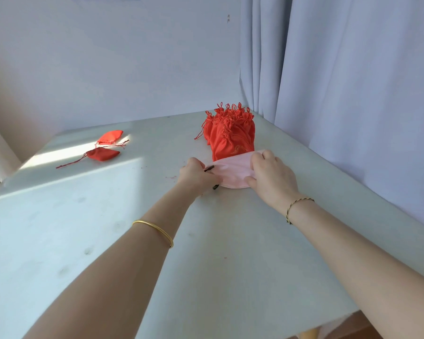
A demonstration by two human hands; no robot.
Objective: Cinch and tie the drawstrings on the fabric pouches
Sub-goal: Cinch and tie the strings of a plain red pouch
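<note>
A pale pink fabric pouch [233, 171] lies on the table between my hands. My left hand [196, 174] grips its left end, where dark drawstring ends stick out above and below the fingers. My right hand [271, 173] holds the pouch's right end, fingers curled over the top edge and thumb under it. Right behind the pink pouch lies a pile of red pouches [230, 133] with looped red drawstrings. Two more red pouches [110, 137] [103, 154] lie apart at the far left, their strings trailing on the table.
The white table [108, 228] stands in a corner, with a pale wall behind and a grey-blue curtain [340, 81] hanging along its right edge. A patch of sunlight falls on the table's left part. The front right table edge runs diagonally.
</note>
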